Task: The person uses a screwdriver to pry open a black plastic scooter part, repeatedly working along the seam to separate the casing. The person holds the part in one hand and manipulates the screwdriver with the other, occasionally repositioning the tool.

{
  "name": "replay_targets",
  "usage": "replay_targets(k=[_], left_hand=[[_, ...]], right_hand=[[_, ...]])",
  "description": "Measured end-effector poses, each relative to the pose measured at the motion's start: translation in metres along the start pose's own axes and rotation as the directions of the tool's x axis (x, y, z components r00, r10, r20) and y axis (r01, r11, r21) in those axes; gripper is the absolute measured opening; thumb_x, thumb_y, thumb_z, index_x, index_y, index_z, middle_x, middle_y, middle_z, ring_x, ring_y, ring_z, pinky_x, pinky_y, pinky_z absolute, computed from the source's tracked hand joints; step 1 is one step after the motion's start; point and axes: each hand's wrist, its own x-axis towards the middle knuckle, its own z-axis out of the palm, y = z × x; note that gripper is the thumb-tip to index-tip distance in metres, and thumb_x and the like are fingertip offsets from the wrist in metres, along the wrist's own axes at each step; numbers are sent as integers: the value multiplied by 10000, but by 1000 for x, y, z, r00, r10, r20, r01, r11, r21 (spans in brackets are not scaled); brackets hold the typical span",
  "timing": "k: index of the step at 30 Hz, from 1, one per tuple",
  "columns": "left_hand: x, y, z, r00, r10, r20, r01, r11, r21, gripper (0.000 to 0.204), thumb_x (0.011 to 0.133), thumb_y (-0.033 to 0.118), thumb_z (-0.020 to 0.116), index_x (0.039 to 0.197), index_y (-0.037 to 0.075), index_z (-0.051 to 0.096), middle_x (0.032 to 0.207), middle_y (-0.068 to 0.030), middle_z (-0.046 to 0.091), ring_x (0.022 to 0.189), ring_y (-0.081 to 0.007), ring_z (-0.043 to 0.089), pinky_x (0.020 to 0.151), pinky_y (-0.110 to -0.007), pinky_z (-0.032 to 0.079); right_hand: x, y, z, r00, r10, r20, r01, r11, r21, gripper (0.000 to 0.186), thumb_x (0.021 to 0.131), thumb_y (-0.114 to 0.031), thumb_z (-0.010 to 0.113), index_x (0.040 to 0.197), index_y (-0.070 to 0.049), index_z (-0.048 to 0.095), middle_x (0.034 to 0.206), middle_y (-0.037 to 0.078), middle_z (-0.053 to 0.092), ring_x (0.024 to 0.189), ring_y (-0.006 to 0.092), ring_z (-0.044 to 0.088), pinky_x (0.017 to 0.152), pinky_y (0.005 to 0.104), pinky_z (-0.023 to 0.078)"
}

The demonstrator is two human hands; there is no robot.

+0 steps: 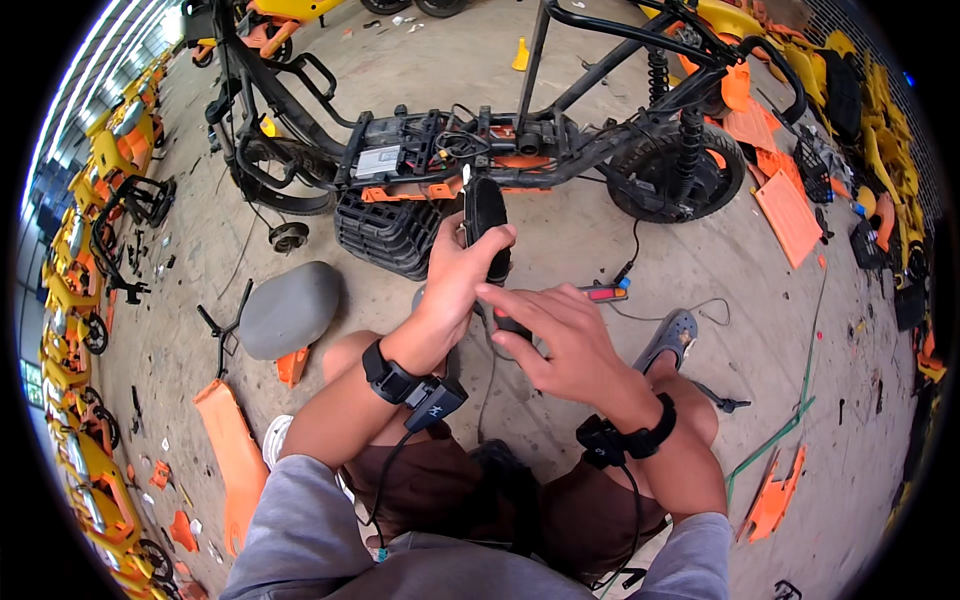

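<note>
Near side of the scooter frame (597, 159), I have left hand (457, 280) gripping a long black part (488, 212), right hand (575, 342) curled round a red-and-black handle (514, 325); best brace the part firmly, wrists steady.

The left grip (455, 275) holds 1 black part (486, 208); the right grip (572, 345), 1 red-marked dark object (513, 326), near 1 scooter frame (600, 152).

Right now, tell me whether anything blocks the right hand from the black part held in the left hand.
Nothing visible blocks the right hand from the lower end of the black part; higher up, the left hand has its thumb across it. One view cannot settle depth.
</note>
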Motion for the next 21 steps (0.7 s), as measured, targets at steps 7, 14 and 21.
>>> replay_targets(k=[7,14,21], left_hand=[[-2,6,-1,995,-92,38,94,994,-63,547,878,204,693,1285,-43,424,1040,-179,641,905,-230,655,762,-349,559],[8,-13,-10,982,-172,78,181,975,-126,296,882,141,651,1101,-37,558,951,-141,649,898,-229,677,785,-359,562],[0,1,-5,949,-246,196,283,941,-188,413,925,147,586,1249,-69,449,1049,-200,655,961,-257,691,848,-360,574]], right_hand=[[4,9,4,993,32,-113,-29,999,33,551,858,-136,689,1392,-155,554,1010,92,688,891,284,645,802,390,478],[7,8,8,976,192,-100,-188,981,51,648,800,-133,739,1410,-116,520,902,150,690,830,356,658,766,434,503],[1,5,0,954,278,-114,-266,957,114,482,773,-103,772,1230,-40,637,963,137,712,858,312,681,796,380,519]])
